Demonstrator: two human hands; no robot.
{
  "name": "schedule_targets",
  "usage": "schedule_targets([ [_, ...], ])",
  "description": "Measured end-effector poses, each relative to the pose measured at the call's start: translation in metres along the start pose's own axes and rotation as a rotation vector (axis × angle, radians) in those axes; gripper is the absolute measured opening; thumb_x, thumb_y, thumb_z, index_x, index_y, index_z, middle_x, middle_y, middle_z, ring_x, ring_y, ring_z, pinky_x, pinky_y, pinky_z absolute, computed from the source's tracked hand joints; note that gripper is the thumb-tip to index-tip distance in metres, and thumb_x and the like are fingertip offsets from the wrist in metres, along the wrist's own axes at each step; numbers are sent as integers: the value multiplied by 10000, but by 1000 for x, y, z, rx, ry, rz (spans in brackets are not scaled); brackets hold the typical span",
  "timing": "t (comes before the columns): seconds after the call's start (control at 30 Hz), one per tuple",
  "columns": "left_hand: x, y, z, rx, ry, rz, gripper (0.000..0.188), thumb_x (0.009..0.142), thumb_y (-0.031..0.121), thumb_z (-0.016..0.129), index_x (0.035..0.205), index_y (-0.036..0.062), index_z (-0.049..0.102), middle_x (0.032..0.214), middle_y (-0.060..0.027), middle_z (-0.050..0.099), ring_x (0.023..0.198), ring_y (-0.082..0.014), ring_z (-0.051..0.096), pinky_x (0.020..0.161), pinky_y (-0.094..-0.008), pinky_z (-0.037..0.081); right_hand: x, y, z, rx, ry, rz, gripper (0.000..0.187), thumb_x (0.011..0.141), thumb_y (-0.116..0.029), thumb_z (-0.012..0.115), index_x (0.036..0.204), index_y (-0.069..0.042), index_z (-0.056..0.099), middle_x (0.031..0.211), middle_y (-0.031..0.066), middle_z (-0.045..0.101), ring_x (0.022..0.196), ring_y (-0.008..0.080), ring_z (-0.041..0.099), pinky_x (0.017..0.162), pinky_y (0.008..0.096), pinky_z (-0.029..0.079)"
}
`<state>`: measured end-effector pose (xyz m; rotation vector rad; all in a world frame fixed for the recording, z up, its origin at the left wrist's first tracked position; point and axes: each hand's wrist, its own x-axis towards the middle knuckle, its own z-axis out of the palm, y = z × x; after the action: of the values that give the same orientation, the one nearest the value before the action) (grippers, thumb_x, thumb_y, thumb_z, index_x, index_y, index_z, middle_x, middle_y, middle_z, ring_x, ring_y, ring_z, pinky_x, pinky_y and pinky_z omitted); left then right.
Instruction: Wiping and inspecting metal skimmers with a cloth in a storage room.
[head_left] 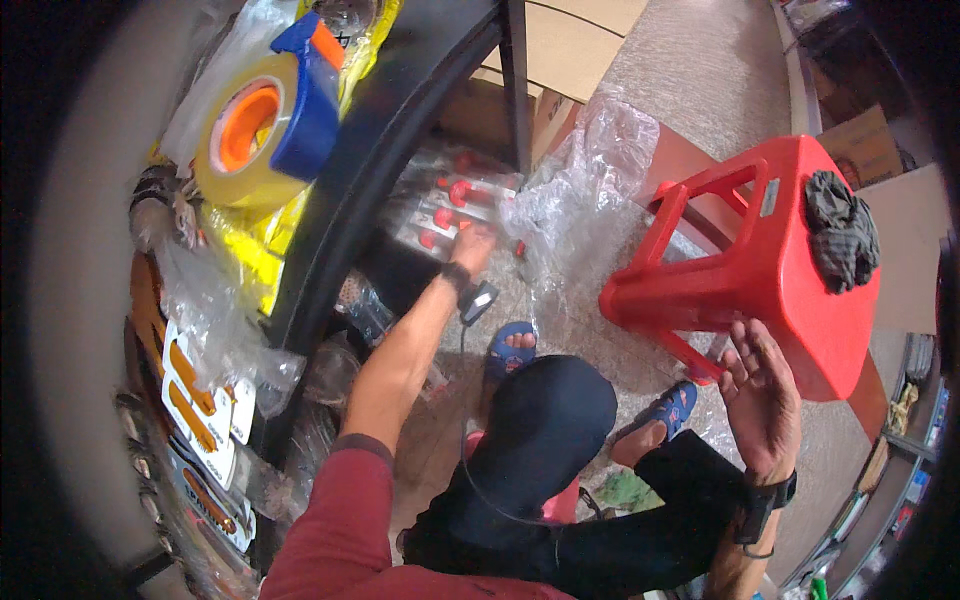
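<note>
My left arm stretches forward to the floor beside the black table, and my left hand [474, 247] is at a group of pale packs with red parts [462, 193]. It touches or nearly touches the closest of them; its fingers are small and blurred, so their grip is unclear. A dark band with a small boxy device [479, 302] hangs at that wrist. My right hand [762, 395] is raised, palm up, with its fingers stretched out and nothing in them. It appears just in front of the red plastic stool [800, 300], on which a crumpled dark cloth [842, 232] lies.
Clear plastic wrap [580, 190] spreads between the packs and the stool. On the black table [390, 130] at left sit a blue tape dispenser [305, 125] with a clear roll and several carded packages [200, 400]. Cardboard boxes [580, 45] stand behind; shelves [905, 480] line the right.
</note>
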<state>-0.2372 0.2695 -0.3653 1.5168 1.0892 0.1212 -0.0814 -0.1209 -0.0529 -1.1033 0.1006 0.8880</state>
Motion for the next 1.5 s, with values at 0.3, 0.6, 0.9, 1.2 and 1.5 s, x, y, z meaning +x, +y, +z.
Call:
schedule_targets([
  [0.3, 83, 54, 54, 779, 313, 280, 422, 868, 374, 610, 1234, 166, 628, 1271, -130, 586, 1221, -373, 468, 1008, -546, 370, 4, 21, -14, -143, 239, 131, 268, 964, -158, 602, 1180, 0, 585, 1122, 138, 643, 891, 211, 639, 827, 344, 516],
  [0.6, 64, 59, 22, 1125, 212, 393, 425, 851, 421, 621, 1151, 125, 676, 1173, -139, 655, 1108, -388, 561, 993, -523, 350, 11, 35, 2, -289, 173, 205, 239, 983, -141, 576, 1166, 12, 586, 1109, 125, 646, 915, 195, 636, 837, 318, 503],
  [0.9, -19, -32, -20, 525, 345, 465, 335, 818, 173, 699, 1106, 7, 655, 1084, -184, 630, 970, -341, 621, 868, -443, 481, 65, 81, 32, -584, 24, 311, 289, 985, -222, 594, 1164, 5, 610, 1078, 69, 654, 924, 164, 638, 827, 293, 499],
  [1.2, -27, -51, -58, 50, 436, -499, 622, 795, 284, 747, 1285, -26, 524, 1197, -185, 618, 1065, -294, 612, 913, -385, 482, 277, 294, 46, -850, -132, -14, 361, 964, -259, 579, 1185, 24, 621, 1019, 101, 685, 893, 209, 647, 775, 319, 506],
  [1.5, -29, -95, -88, -433, 203, -584, 729, 789, 670, 693, 1195, 73, 597, 1035, -106, 646, 759, -179, 639, 546, -310, 500, 286, 353, 122, -1046, -218, 30, 814, 763, -544, 762, 1222, 94, 549, 1081, 259, 655, 1004, 320, 644, 872, 397, 499],
])
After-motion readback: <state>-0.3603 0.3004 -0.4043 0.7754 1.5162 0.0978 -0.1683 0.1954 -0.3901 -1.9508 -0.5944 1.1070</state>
